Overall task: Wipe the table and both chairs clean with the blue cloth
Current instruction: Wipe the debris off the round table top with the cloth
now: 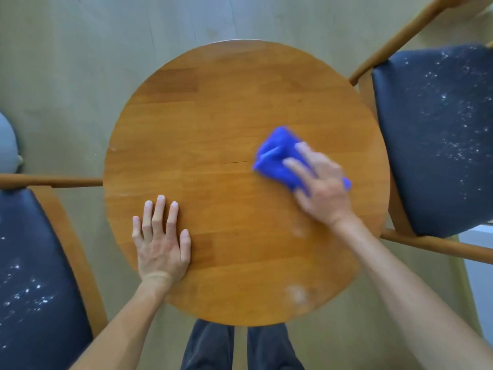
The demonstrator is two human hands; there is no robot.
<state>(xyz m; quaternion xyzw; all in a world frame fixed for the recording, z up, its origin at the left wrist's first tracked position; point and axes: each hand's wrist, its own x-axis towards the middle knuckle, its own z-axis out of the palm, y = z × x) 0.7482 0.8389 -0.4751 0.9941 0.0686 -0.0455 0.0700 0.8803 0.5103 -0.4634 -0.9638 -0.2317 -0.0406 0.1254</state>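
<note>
Head view: you are pressing one blue cloth [280,158] onto the right side of one round wooden table [213,129], with two chairs beside it.

Your right hand [321,188] is lying over the bunched cloth with fingers spread and bearing down on it; the hand and cloth are blurred, so you cannot tell whether the fingers are curling into the fabric. Your left hand [161,243] is resting flat on the near left part of the tabletop, fingers straight and slightly apart, holding nothing. Two pale smudges are showing on the wood, one just beside your right wrist and one near the near edge. The left chair [34,263] and the right chair [437,134] are each carrying a dark seat dotted with white specks. Your two trouser legs are showing below the table's near edge.
</note>
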